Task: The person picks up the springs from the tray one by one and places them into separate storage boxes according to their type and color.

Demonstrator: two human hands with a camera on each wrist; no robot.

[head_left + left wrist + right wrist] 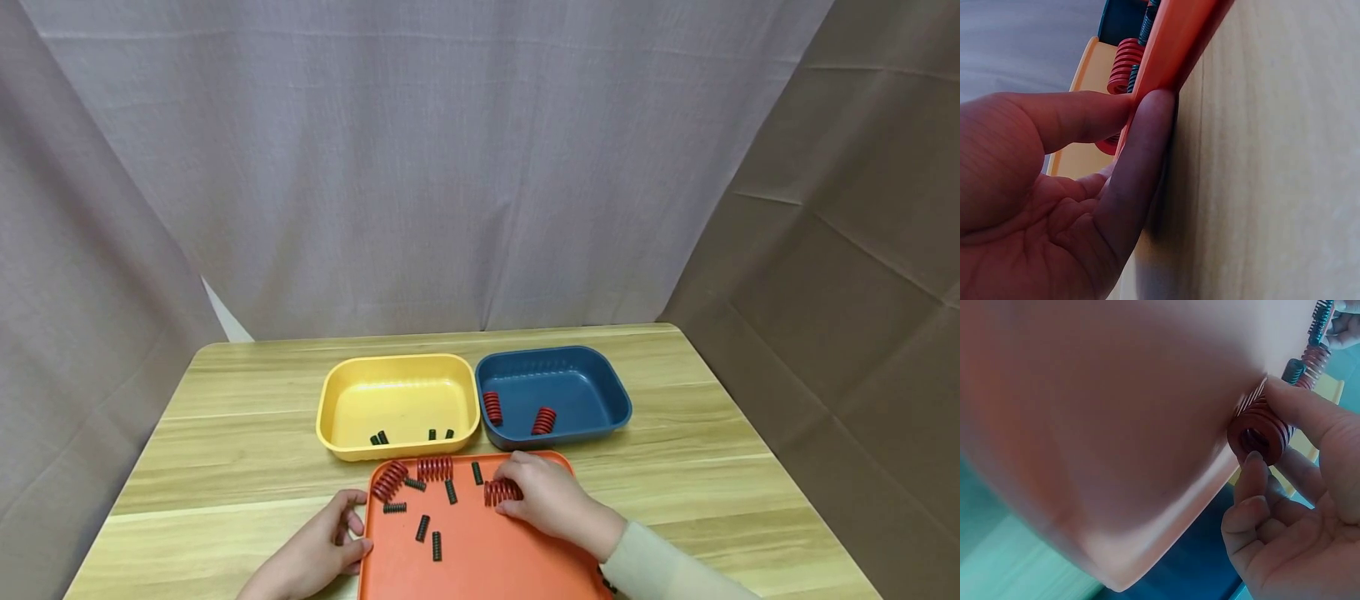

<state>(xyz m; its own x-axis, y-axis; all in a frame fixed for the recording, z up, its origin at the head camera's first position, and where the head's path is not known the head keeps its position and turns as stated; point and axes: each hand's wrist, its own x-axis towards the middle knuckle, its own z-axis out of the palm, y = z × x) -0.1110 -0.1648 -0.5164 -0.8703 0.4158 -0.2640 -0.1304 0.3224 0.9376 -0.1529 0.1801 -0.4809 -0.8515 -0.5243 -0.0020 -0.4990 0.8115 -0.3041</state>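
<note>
My right hand (547,493) holds a red coil spring (501,492) between thumb and fingers, over the right part of the orange tray (487,567). In the right wrist view the round end of this red spring (1257,439) faces the camera, with the thumb on one side and fingertips at its end. At the tray's left edge my left hand (318,546) grips the rim (1166,56) between thumb and finger. Two more red springs lie at the tray's far left, one in the corner (390,481) and one beside it (435,469). Several small dark springs (437,546) are scattered about the tray.
Behind the tray stands a yellow bin (397,360) with several small dark springs along its near side. Touching it on the right, a blue bin (592,429) contains two red springs (543,421). All rest on a wooden table (225,450) before a grey curtain (420,167).
</note>
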